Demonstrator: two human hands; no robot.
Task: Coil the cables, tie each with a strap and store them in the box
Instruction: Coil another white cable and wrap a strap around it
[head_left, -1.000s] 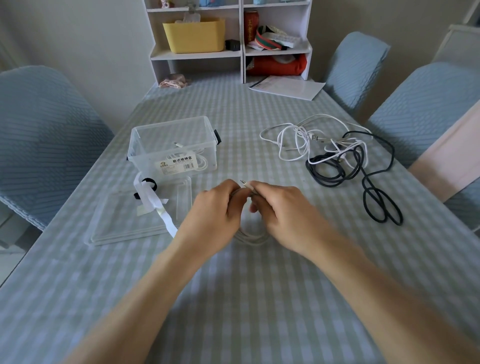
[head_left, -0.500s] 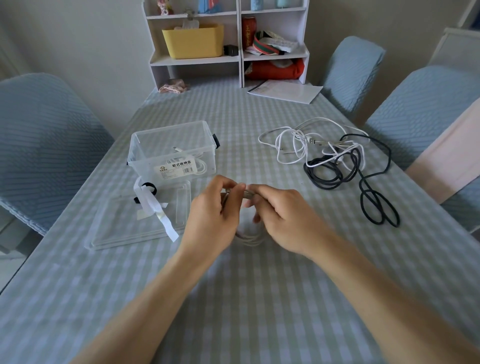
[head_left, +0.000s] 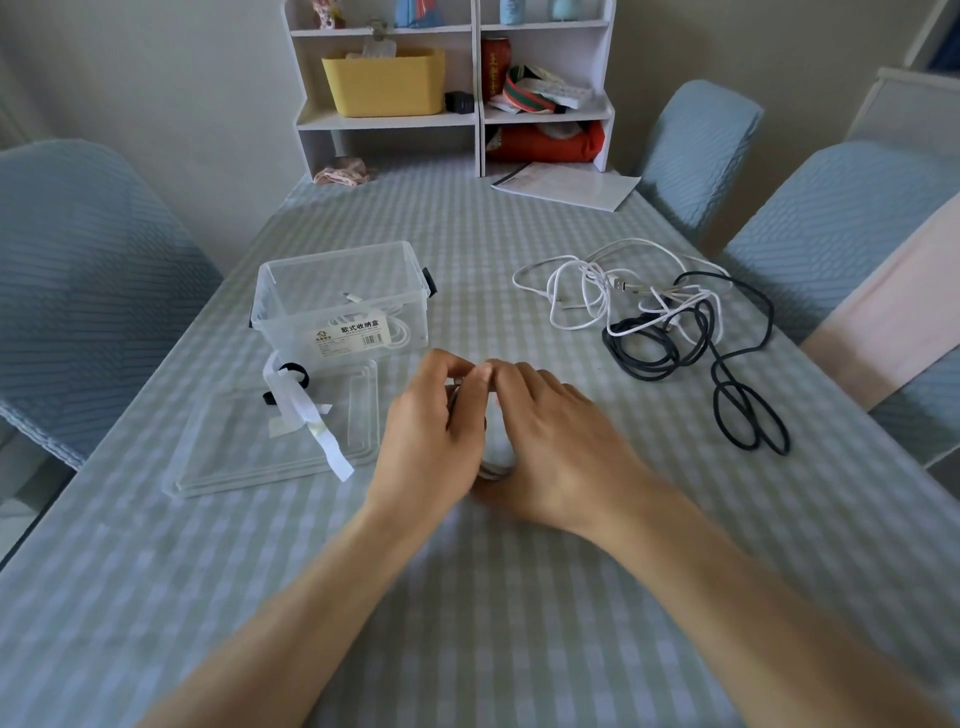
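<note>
Pinching closer now: left hand (head_left: 434, 431) and right hand (head_left: 561, 441) both grip the coiled cable (head_left: 493, 470) just above the surface, fingertips newly meeting at its top. Coil seems done; strap (head_left: 311, 415) untouched beside the box (head_left: 343, 301).

A small coiled grey cable (head_left: 491, 467) is being held upright on the table, mostly hidden by the hands. A clear plastic box (head_left: 291, 312), open, is standing left of centre, with a white cable (head_left: 400, 332) lying inside. Its lid (head_left: 218, 457) is lying flat before it, with white straps (head_left: 311, 421) and black straps (head_left: 293, 371) resting on it. Loose white cables (head_left: 576, 291) and black cables (head_left: 727, 374) are lying tangled at the right.
</note>
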